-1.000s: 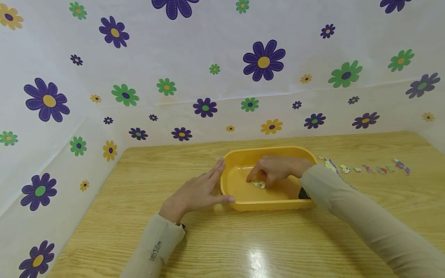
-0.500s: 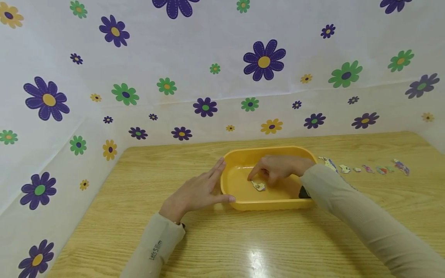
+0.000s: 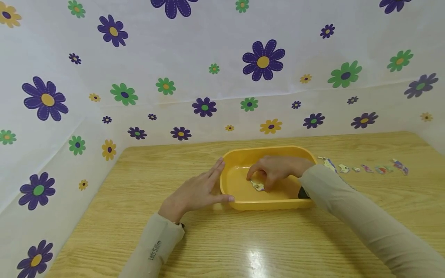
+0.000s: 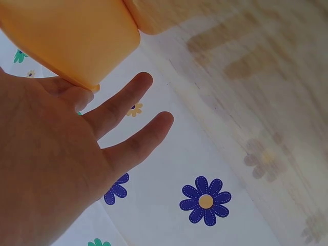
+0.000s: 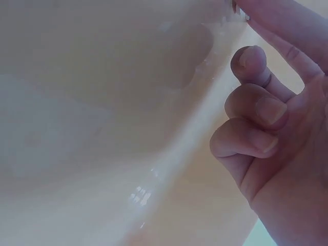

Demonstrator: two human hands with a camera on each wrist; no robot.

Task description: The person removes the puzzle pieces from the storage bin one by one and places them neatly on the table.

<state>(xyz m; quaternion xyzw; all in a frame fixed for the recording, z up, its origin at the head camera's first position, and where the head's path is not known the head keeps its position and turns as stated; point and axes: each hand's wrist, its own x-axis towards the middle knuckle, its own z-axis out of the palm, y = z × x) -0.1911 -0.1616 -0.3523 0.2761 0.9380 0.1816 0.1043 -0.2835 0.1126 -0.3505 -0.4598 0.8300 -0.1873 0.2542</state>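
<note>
In the head view a yellow plastic tub stands on the wooden table. My left hand rests against its left end, fingers straight and thumb at the front rim. The left wrist view shows two fingers held clear of the tub wall. My right hand reaches inside the tub, thumb and index finger bent around a small flat cream piece of irregular outline on the tub floor. Its other fingers are curled into the palm in the right wrist view. The contact itself is at that view's top edge, hard to see.
Right of the tub, a row of several small flat printed pieces lies on the table; the right sleeve partly covers its near end. A dark object shows at the tub's right end, beside the sleeve. A flower-print sheet hangs behind.
The right index finger pointed at the piece's tip half a second ago; now thumb and index finger are bent around the piece. My left hand has stayed on the tub.
</note>
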